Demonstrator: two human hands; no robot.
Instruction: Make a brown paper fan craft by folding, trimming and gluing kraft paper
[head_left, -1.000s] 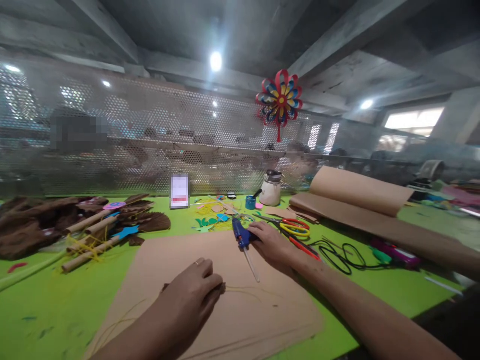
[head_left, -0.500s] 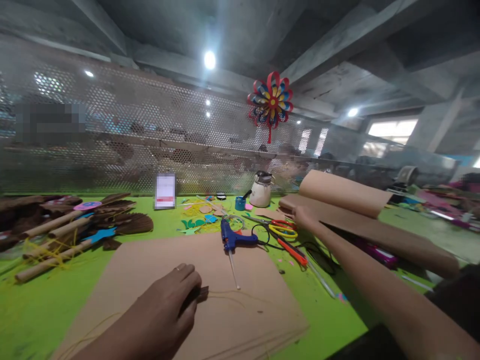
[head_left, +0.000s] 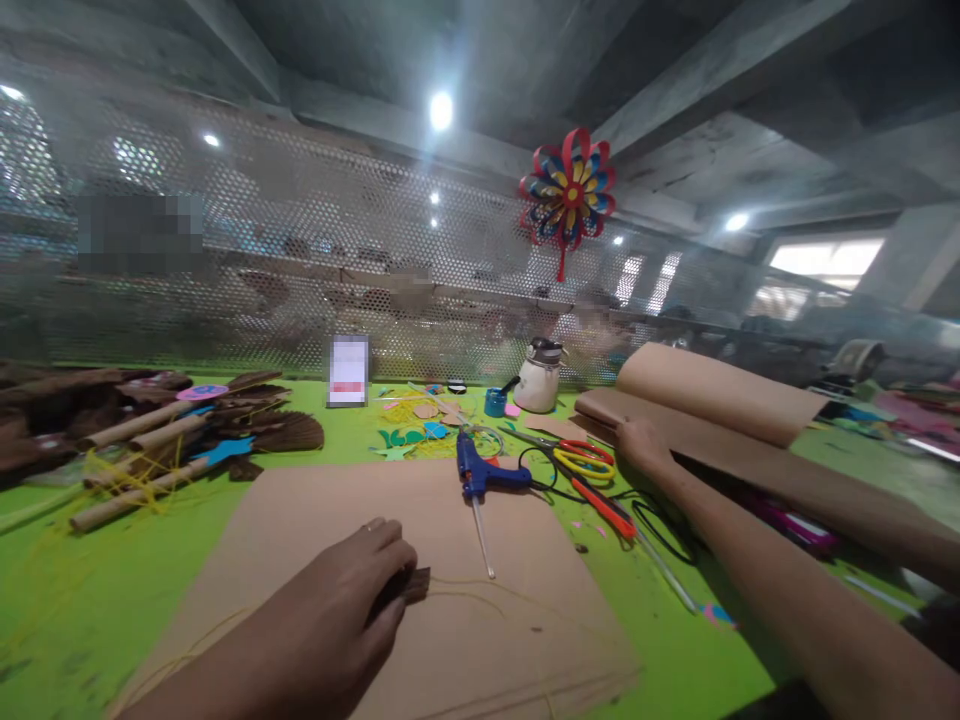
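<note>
My left hand (head_left: 352,590) lies curled on a brown cardboard sheet (head_left: 315,520), its fingers pressing a small dark brown piece (head_left: 414,584) with thin yellow strands trailing from it. My right hand (head_left: 639,443) reaches far right and rests at the near edge of a brown paper roll (head_left: 712,390); its fingers are hidden from here. A blue glue gun (head_left: 480,476) lies on the far edge of the sheet with a glue stick pointing toward me. Red and yellow scissors (head_left: 589,462) lie between the gun and my right hand.
The green table (head_left: 97,590) carries brown fan-shaped pieces and cardboard tubes (head_left: 150,440) at the left, coloured scraps (head_left: 420,425), a white pot (head_left: 541,378), a small blue cup (head_left: 495,402) and a black cord (head_left: 660,525). A perforated screen (head_left: 300,260) stands behind, with a paper pinwheel (head_left: 568,195) hung on it.
My right hand let go of the glue gun and moved right to the brown paper roll. The gun now lies on the sheet. My left hand stayed on the dark piece.
</note>
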